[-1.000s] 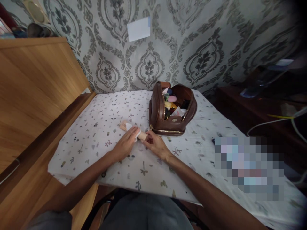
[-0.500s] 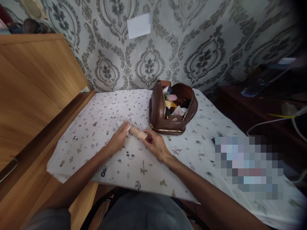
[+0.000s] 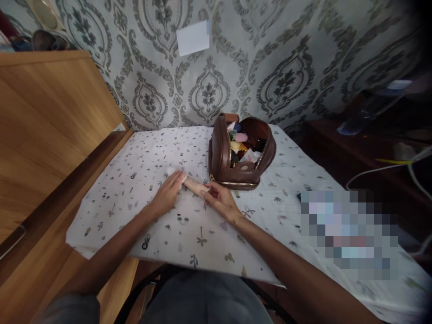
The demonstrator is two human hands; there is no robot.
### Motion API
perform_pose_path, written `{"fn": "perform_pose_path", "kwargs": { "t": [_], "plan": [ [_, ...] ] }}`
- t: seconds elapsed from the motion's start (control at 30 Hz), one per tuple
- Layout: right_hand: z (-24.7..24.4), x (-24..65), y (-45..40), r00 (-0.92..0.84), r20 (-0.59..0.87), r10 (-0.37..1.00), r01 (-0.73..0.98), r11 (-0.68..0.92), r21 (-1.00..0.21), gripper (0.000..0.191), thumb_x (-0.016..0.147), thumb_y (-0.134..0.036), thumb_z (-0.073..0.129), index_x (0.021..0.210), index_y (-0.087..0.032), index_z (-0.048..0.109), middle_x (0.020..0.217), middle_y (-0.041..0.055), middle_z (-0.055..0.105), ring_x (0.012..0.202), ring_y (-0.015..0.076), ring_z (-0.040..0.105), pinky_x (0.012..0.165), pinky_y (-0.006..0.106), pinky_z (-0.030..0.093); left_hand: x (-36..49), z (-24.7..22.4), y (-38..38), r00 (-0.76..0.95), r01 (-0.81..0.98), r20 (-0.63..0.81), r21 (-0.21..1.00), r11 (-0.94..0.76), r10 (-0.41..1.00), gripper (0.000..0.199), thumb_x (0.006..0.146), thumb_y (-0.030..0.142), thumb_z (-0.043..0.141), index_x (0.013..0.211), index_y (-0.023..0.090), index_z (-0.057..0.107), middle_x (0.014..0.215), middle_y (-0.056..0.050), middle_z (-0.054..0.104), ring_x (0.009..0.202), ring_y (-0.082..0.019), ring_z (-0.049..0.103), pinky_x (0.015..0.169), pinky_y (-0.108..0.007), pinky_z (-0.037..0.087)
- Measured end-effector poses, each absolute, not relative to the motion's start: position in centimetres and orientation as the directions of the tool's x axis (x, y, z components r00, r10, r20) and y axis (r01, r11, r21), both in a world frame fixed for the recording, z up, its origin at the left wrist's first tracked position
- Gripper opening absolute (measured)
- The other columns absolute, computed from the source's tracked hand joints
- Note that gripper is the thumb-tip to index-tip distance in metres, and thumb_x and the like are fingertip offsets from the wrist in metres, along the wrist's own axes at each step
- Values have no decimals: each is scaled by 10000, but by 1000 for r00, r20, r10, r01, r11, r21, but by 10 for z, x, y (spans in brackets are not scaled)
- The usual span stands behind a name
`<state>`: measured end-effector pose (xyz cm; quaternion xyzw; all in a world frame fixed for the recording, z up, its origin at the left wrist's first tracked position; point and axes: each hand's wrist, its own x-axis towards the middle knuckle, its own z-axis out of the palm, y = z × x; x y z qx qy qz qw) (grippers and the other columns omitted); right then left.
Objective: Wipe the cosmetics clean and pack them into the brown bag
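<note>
A beige cosmetic tube point(image 3: 195, 186) lies slantwise between my two hands, just above or on the patterned table cover. My right hand point(image 3: 221, 200) is closed on its right end, thumb and fingers pinching it. My left hand point(image 3: 169, 191) has a white tissue point(image 3: 173, 172) under its fingers, and these press around the tube's left end. Part of the tissue sticks out beyond the fingertips. Behind my right hand stands an open brown leather bag point(image 3: 236, 173), filled with several small cosmetic items.
The white printed cover point(image 3: 202, 243) spreads over the table. A wooden cabinet point(image 3: 50, 117) borders it on the left, and a patterned wall point(image 3: 209, 90) rises behind. On the right are a pixelated blurred item point(image 3: 347, 234), a white cable point(image 3: 367, 173) and a clear bottle point(image 3: 354, 121).
The tube has turned slightly in my hands; the printing on it shows less clearly now. My right hand has moved a little to the right. The bag stays in place.
</note>
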<state>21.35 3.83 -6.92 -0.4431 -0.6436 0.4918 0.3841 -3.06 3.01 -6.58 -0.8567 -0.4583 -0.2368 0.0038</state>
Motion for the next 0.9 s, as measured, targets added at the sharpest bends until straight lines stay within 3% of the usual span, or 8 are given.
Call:
{"fn": "perform_pose_path", "kwargs": {
  "t": [0.17,0.3,0.47,0.7,0.9],
  "plan": [
    [-66,214,38,-322,60,945,183,125,-975,398,821,-497,605,1053,-173,619,673,-9,609,577,169,607,578,290,467,-47,-63,39,367,835,372,271,-478,853,585,1006,116,264,1587,184,244,1619,-167,343,1522,-262,283,1207,-517,355],
    [-66,214,38,-309,51,950,155,103,-982,496,820,-524,601,1158,-162,622,661,-3,618,558,173,596,534,287,451,-8,-62,18,463,772,416,245,-587,782,669,978,44,252,1613,224,146,1628,-148,331,1531,-243,258,1213,-514,362],
    [-61,213,37,-305,-58,950,-21,-67,-998,446,789,-599,610,1004,-210,647,659,4,612,516,164,566,450,268,369,32,-59,-3,578,683,418,223,-696,701,766,921,-27,254,1622,213,64,1640,-136,310,1547,-227,208,1230,-505,345],
    [-47,210,32,-338,-255,906,-298,-360,-884,389,693,-531,737,733,-199,537,621,33,653,458,110,503,394,200,245,-17,-57,42,382,769,469,318,-555,796,596,1013,109,265,1595,233,229,1622,-142,346,1517,-249,300,1219,-525,347],
    [-46,210,35,-439,-311,843,-442,-504,-742,261,753,-401,722,759,-186,573,641,48,659,462,91,462,364,178,216,16,-57,19,414,711,531,318,-627,739,564,1048,167,255,1603,250,195,1610,-140,368,1515,-235,308,1220,-504,356]
  ]
}}
